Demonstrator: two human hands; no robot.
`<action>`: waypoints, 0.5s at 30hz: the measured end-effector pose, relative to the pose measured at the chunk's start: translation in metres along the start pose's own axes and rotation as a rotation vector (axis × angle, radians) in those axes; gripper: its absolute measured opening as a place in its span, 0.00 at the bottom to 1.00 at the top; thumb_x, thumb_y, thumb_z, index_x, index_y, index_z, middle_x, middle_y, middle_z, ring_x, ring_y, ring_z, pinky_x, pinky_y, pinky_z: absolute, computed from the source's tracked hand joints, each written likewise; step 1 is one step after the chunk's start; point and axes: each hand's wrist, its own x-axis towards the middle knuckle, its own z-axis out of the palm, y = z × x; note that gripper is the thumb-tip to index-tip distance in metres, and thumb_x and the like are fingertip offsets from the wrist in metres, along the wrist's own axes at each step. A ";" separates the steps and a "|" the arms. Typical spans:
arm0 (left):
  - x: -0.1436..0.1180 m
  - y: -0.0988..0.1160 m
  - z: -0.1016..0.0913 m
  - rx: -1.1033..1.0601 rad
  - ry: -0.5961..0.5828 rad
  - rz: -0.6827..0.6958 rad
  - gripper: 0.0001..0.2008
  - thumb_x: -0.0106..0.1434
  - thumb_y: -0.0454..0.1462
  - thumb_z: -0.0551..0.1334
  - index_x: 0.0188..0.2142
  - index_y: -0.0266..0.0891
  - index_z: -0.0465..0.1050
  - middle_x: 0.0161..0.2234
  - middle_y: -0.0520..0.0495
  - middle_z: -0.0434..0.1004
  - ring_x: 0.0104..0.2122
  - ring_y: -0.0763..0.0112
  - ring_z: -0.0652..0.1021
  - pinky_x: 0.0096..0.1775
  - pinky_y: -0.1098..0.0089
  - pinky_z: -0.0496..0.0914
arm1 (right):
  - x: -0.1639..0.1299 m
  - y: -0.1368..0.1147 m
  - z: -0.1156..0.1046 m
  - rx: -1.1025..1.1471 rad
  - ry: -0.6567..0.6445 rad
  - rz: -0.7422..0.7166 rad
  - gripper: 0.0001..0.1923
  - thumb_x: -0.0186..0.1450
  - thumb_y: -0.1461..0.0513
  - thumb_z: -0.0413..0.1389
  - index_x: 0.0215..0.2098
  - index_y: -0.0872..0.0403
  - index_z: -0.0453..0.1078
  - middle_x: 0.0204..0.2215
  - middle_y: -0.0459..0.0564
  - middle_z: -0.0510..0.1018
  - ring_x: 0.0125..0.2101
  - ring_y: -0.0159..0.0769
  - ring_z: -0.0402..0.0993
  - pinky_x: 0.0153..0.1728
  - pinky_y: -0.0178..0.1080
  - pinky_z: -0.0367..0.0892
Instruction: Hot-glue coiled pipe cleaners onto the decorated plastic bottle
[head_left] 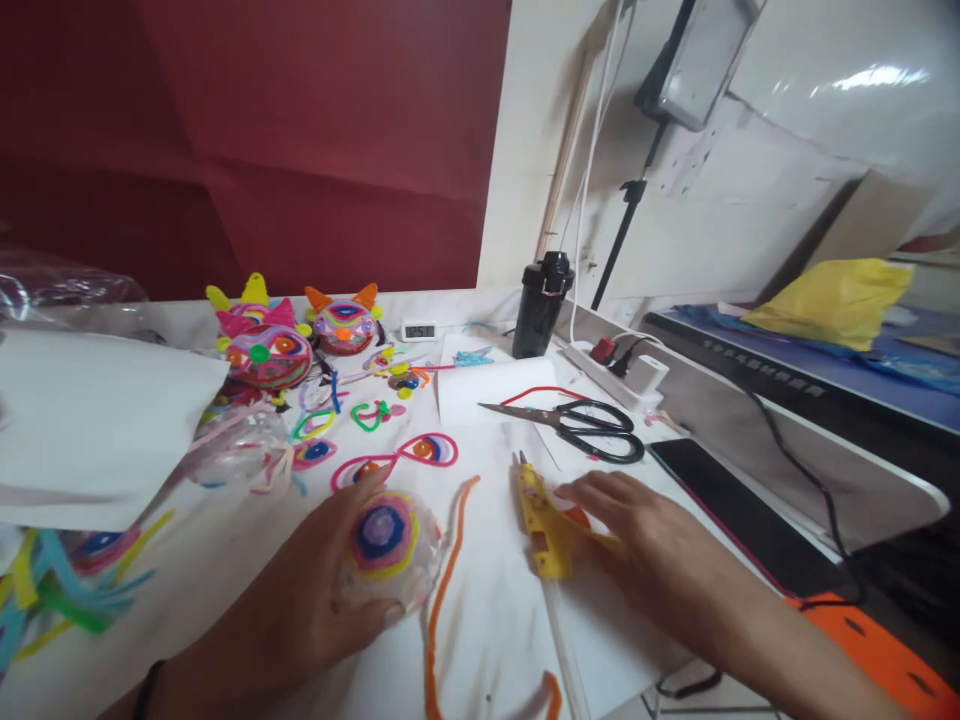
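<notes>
Left hand [330,590] cups ball [386,545] | right hand [637,525], fingers loose, touches glue gun [546,520] | step: gluing | next: grip gun firmly

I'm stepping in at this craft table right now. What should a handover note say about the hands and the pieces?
Left hand: holds a clear ball with a coloured spiral stuck on, on the table.
Right hand: rests on the yellow glue gun, not lifted.
Orange pipe cleaner lies loose between them; scissors behind.
Done: three decorated balls at the back.
Left: this ball is only partly covered.
</notes>
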 end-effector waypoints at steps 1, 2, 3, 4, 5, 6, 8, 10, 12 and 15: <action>0.000 -0.002 0.001 -0.018 -0.004 -0.009 0.47 0.57 0.46 0.72 0.71 0.58 0.51 0.68 0.46 0.67 0.63 0.41 0.73 0.58 0.47 0.76 | -0.008 0.008 0.003 -0.021 -0.021 -0.060 0.22 0.62 0.73 0.54 0.51 0.59 0.78 0.49 0.67 0.82 0.48 0.59 0.81 0.46 0.60 0.79; 0.000 -0.005 0.002 -0.033 -0.008 -0.013 0.47 0.57 0.47 0.71 0.71 0.58 0.51 0.68 0.46 0.67 0.62 0.40 0.74 0.56 0.47 0.77 | -0.014 0.014 0.006 -0.036 -0.036 -0.092 0.25 0.60 0.74 0.54 0.55 0.60 0.76 0.52 0.68 0.81 0.50 0.58 0.80 0.49 0.60 0.78; 0.000 -0.008 0.003 -0.047 -0.008 -0.013 0.47 0.57 0.48 0.71 0.71 0.58 0.51 0.67 0.45 0.68 0.61 0.39 0.75 0.54 0.47 0.79 | -0.018 0.019 0.010 -0.056 -0.041 -0.114 0.28 0.59 0.74 0.53 0.58 0.62 0.74 0.54 0.68 0.79 0.52 0.58 0.79 0.52 0.59 0.78; 0.000 -0.010 0.004 -0.057 -0.004 -0.012 0.47 0.56 0.49 0.71 0.71 0.58 0.51 0.67 0.44 0.68 0.60 0.37 0.75 0.52 0.48 0.80 | -0.020 0.022 0.014 -0.071 -0.045 -0.124 0.30 0.59 0.74 0.53 0.61 0.63 0.71 0.57 0.69 0.78 0.54 0.57 0.78 0.54 0.59 0.77; 0.001 -0.011 0.004 -0.065 0.003 -0.011 0.47 0.56 0.49 0.71 0.71 0.57 0.51 0.66 0.44 0.69 0.59 0.36 0.76 0.50 0.48 0.81 | -0.021 0.024 0.017 -0.086 -0.043 -0.129 0.32 0.59 0.75 0.52 0.63 0.64 0.69 0.59 0.69 0.76 0.55 0.57 0.77 0.56 0.59 0.76; 0.002 -0.011 0.004 -0.070 0.006 -0.015 0.47 0.56 0.49 0.71 0.71 0.57 0.51 0.66 0.43 0.70 0.58 0.36 0.77 0.49 0.48 0.82 | -0.019 0.024 0.020 -0.094 -0.041 -0.135 0.33 0.59 0.75 0.51 0.64 0.65 0.67 0.60 0.69 0.75 0.56 0.57 0.76 0.56 0.60 0.75; 0.003 -0.009 0.002 -0.071 0.007 -0.020 0.46 0.57 0.49 0.70 0.71 0.57 0.51 0.65 0.43 0.71 0.57 0.37 0.78 0.51 0.47 0.80 | -0.014 0.021 0.025 -0.080 -0.051 -0.151 0.31 0.61 0.74 0.50 0.63 0.65 0.67 0.59 0.69 0.76 0.55 0.57 0.76 0.56 0.60 0.76; 0.004 -0.006 0.000 -0.056 0.014 -0.008 0.45 0.58 0.48 0.71 0.70 0.58 0.51 0.64 0.44 0.71 0.58 0.38 0.77 0.54 0.45 0.78 | -0.009 0.016 0.027 -0.041 -0.052 -0.148 0.27 0.62 0.73 0.50 0.60 0.65 0.70 0.53 0.68 0.79 0.51 0.56 0.78 0.53 0.60 0.78; 0.003 -0.004 -0.002 -0.041 0.026 -0.001 0.46 0.57 0.48 0.72 0.69 0.59 0.51 0.66 0.44 0.68 0.60 0.37 0.75 0.56 0.43 0.76 | -0.007 0.012 0.028 0.007 -0.031 -0.132 0.26 0.61 0.73 0.50 0.57 0.65 0.72 0.47 0.66 0.80 0.47 0.56 0.78 0.48 0.59 0.80; -0.001 -0.004 -0.002 -0.041 0.040 -0.014 0.48 0.56 0.46 0.72 0.70 0.61 0.48 0.68 0.44 0.65 0.63 0.37 0.72 0.56 0.43 0.76 | -0.011 0.016 0.030 0.129 0.057 -0.116 0.25 0.61 0.71 0.51 0.56 0.62 0.72 0.44 0.65 0.79 0.43 0.53 0.80 0.44 0.54 0.81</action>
